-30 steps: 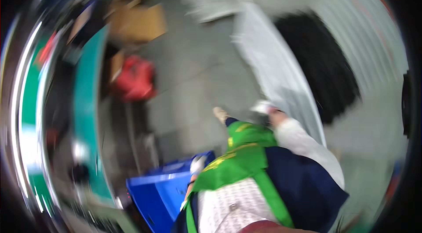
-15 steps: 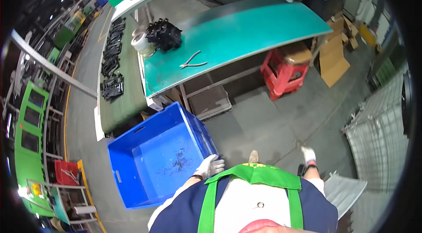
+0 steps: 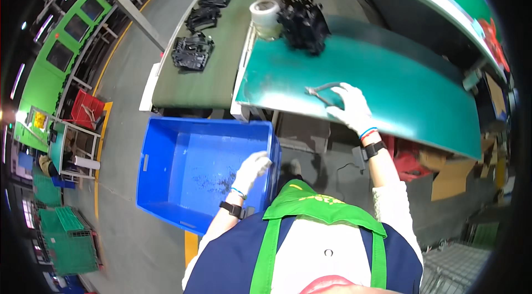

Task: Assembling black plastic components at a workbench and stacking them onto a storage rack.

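Observation:
My right hand (image 3: 353, 110), in a white glove, is at the handle ends of a pair of cutting pliers (image 3: 317, 92) lying on the green tabletop (image 3: 388, 89). Its thumb and fingers are spread around the two parted handles. Whether they press on the handles cannot be made out. My left hand (image 3: 252, 171), also gloved in white, hovers by the right wall of a blue crate (image 3: 185, 128), fingers stretched out and holding nothing. Small dark bits are scattered on the crate's bottom.
Black plastic parts (image 3: 192, 52) line the conveyor belt (image 3: 191, 89) at the left. A black part cluster (image 3: 303, 23) and a white tape roll (image 3: 265, 12) stand at the table's left end. A red stool (image 3: 407, 164) and cardboard (image 3: 450, 179) sit beneath and beyond the table's right side.
My right hand has risen from my side to the pliers. My left hand has moved up along the crate's right side. The view has swung left and nearer the table.

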Available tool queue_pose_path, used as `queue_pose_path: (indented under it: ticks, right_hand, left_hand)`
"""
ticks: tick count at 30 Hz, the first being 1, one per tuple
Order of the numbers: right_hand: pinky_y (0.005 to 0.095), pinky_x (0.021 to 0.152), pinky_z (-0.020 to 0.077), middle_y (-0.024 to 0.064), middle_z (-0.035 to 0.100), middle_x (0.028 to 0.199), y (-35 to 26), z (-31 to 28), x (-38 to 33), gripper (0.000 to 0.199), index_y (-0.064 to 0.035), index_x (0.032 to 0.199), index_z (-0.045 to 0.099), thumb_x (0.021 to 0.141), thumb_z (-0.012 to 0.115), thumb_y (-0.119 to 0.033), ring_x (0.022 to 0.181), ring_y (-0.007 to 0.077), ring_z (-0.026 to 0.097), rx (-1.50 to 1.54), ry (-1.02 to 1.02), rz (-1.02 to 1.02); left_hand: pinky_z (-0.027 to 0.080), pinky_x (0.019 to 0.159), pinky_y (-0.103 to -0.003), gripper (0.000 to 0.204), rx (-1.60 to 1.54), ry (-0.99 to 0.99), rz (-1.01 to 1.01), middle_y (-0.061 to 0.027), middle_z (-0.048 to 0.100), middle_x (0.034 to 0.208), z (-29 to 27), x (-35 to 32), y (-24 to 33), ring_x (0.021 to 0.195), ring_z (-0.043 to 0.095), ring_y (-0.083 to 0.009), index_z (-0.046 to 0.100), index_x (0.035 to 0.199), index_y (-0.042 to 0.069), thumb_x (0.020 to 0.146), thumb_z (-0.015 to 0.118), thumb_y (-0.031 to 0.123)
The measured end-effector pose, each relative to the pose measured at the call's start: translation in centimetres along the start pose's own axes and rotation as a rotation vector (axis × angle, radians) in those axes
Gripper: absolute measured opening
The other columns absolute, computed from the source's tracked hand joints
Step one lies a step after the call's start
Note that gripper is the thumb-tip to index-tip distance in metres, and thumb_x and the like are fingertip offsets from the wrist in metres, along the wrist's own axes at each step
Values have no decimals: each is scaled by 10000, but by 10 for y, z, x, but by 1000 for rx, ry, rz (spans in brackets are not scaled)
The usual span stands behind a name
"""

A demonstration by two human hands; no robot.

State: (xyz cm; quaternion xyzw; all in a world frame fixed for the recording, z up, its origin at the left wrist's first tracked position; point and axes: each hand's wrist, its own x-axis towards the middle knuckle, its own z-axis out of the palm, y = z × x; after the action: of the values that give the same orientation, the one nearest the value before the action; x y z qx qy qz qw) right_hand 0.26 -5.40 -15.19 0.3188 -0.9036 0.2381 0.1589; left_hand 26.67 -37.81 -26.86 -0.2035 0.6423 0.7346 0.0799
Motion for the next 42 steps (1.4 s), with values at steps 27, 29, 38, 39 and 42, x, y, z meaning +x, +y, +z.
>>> queue_pose_path:
  ticks: [27, 29, 38, 39, 42]
  right_hand:
    - [549, 1147, 384, 197, 506, 1474, 22, 43, 60, 857, -145, 1367, 616, 611, 919, -414, 1340, 460, 473, -123, -438, 178]
    - [549, 1146, 387, 197, 507, 1474, 19, 40, 68, 860, -142, 1366, 616, 606, 922, -403, 1334, 461, 476, -120, -464, 177]
    - [516, 1075, 476, 185, 542, 1421, 3, 19, 85, 772, -133, 1315, 639, 587, 870, -240, 1274, 432, 521, -127, -598, 217]
    - [507, 1057, 493, 179, 557, 1390, 3, 21, 87, 743, -134, 1299, 643, 590, 850, -214, 1251, 419, 537, -145, -594, 209]
    - [489, 1020, 519, 163, 583, 1321, 2, 26, 88, 687, -137, 1267, 650, 600, 812, -171, 1201, 400, 564, -165, -585, 212]
  left_hand:
    - [474, 1006, -508, 329, 1941, 421, 589, -149, 693, 1020, -242, 338, 286, 1100, 627, -349, 740, 997, 84, 809, 722, 354]
    - [492, 981, -515, 311, 1953, 352, 572, -158, 700, 1005, -244, 331, 291, 1074, 643, -359, 737, 983, 83, 812, 717, 342]
    - [557, 918, -505, 378, 1604, 458, 152, -208, 740, 1017, -283, 326, 374, 1024, 703, -396, 716, 1079, 54, 803, 694, 312]
    - [553, 962, -492, 430, 1612, 475, 72, -212, 744, 1061, -292, 337, 374, 1064, 700, -392, 712, 1136, 58, 797, 695, 322]
    - [543, 998, -477, 491, 1587, 552, 10, -238, 734, 1110, -300, 365, 367, 1109, 692, -388, 697, 1184, 60, 788, 714, 350]
